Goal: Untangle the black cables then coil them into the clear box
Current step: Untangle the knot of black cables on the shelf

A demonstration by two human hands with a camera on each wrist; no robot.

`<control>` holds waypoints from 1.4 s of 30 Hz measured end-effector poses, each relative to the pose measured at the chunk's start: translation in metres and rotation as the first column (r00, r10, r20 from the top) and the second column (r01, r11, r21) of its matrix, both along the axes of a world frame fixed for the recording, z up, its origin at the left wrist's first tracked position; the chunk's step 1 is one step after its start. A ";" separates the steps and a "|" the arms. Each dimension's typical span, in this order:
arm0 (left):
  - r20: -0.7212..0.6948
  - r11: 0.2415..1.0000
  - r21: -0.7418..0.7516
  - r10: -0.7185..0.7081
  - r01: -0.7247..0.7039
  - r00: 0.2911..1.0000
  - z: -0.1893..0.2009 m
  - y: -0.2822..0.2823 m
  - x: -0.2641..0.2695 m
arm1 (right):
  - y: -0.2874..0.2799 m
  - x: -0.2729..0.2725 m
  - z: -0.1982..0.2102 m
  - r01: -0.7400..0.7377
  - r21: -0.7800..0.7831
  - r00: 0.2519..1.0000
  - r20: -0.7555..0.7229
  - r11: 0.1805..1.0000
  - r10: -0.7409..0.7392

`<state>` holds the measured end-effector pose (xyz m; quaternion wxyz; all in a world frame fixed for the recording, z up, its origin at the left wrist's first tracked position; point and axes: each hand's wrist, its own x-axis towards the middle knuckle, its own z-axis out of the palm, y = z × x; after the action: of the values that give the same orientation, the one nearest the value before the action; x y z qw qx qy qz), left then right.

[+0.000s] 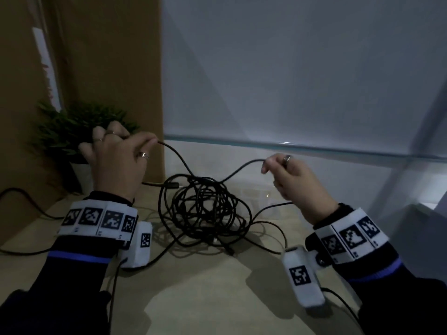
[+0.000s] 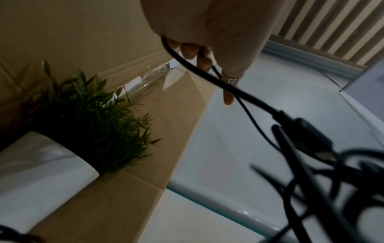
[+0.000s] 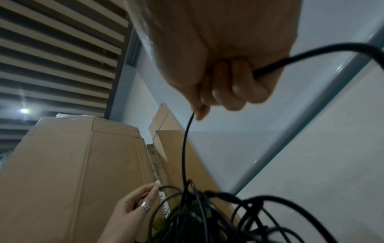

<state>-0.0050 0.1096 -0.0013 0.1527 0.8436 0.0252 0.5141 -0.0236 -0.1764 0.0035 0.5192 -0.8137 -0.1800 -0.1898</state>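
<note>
A tangle of black cables point(image 1: 205, 209) lies in a loose heap on the beige tabletop point(image 1: 217, 286) between my hands. My left hand point(image 1: 154, 141) is raised above the heap's left side and pinches one thin strand between thumb and forefinger; the left wrist view shows that strand point(image 2: 245, 111) running down to the heap beside a thicker cable with a plug point(image 2: 311, 136). My right hand point(image 1: 264, 165) is raised at the right, fingers curled round another strand point(image 3: 185, 148) that drops into the tangle. Behind the heap a faint see-through outline point(image 1: 256, 192) shows; I cannot tell whether it is the clear box.
A green potted plant point(image 1: 79, 131) in a white pot stands at the left, in front of tall cardboard boxes point(image 1: 108, 56). A pale wall panel with a glass-like ledge point(image 1: 302, 147) runs along the back. Thin cables point(image 1: 21, 251) trail from my wrist cameras.
</note>
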 end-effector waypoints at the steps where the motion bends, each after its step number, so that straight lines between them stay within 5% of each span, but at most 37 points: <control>1: 0.023 1.000 0.007 0.011 -0.012 1.000 0.001 0.000 -0.001 | 0.001 0.001 0.002 0.033 0.071 0.998 0.043 0.997 -0.036; 5: 0.099 1.000 -0.013 0.017 -0.015 0.995 0.004 0.006 -0.004 | 0.000 0.005 0.008 0.091 0.280 0.985 0.118 0.956 -0.129; 9: 0.068 0.977 -0.093 -0.187 0.192 0.980 0.001 0.012 -0.002 | -0.015 0.016 0.010 0.219 0.195 0.958 0.142 0.956 -0.249; 13: -0.347 0.980 -0.136 -0.186 0.147 0.919 0.000 0.011 -0.006 | -0.038 0.024 0.007 0.351 0.104 0.915 0.173 0.931 -0.364; 19: -0.426 0.987 0.057 -0.113 0.151 0.897 -0.005 -0.007 0.000 | -0.006 0.007 0.001 0.120 -0.244 0.990 0.101 0.962 -0.098; 21: -0.457 0.958 0.056 -0.226 0.281 0.860 -0.007 -0.023 -0.002 | 0.006 0.000 0.008 0.059 -0.289 0.993 0.115 0.955 -0.026; 23: -0.495 0.819 -0.104 -0.535 0.564 0.685 -0.008 -0.049 -0.013 | 0.016 -0.008 0.019 0.015 -0.336 0.993 0.112 0.942 0.024; 25: -0.460 0.492 -0.423 -0.840 0.761 0.288 -0.015 -0.074 -0.024 | 0.028 -0.015 0.030 -0.062 -0.346 0.993 0.074 0.936 0.094; 26: -0.398 0.338 -0.535 -0.909 0.774 0.121 -0.019 -0.083 -0.026 | 0.031 -0.018 0.037 -0.090 -0.322 0.992 0.050 0.942 0.112; 28: -0.252 0.140 -0.647 -0.967 0.749 -0.037 -0.023 -0.088 -0.025 | 0.030 -0.016 0.050 -0.108 -0.178 0.994 0.015 0.978 0.112; 30: -0.134 0.079 -0.714 -0.991 0.696 -0.024 -0.021 -0.084 -0.019 | 0.021 -0.013 0.063 -0.114 0.080 0.993 -0.004 0.990 0.115; 32: -0.140 0.145 -0.727 -0.988 0.671 0.063 -0.021 -0.077 -0.012 | 0.012 -0.011 0.075 -0.116 0.352 0.993 0.033 0.929 0.111; 36: -0.384 0.428 -0.549 -0.892 0.718 0.239 -0.034 -0.063 0.008 | -0.018 -0.004 0.096 -0.101 0.809 0.981 0.179 0.578 -0.079; 38: -0.403 0.468 -0.538 -0.873 0.701 0.274 -0.038 -0.054 0.017 | -0.040 -0.001 0.103 -0.062 0.890 0.962 0.174 0.452 -0.209; 39: -0.378 0.458 -0.539 -0.881 0.707 0.283 -0.039 -0.051 0.020 | -0.048 0.001 0.104 0.000 0.876 0.953 0.147 0.482 -0.266; 42: -0.320 0.483 -0.467 -0.873 0.740 0.368 -0.036 -0.048 0.020 | -0.047 0.010 0.091 0.249 0.559 0.928 0.097 0.791 -0.360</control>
<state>0.0149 0.0618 -0.0377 0.4754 0.8223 -0.2912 0.1145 -0.0132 -0.2238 0.0947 0.6678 -0.6305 -0.0362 -0.3939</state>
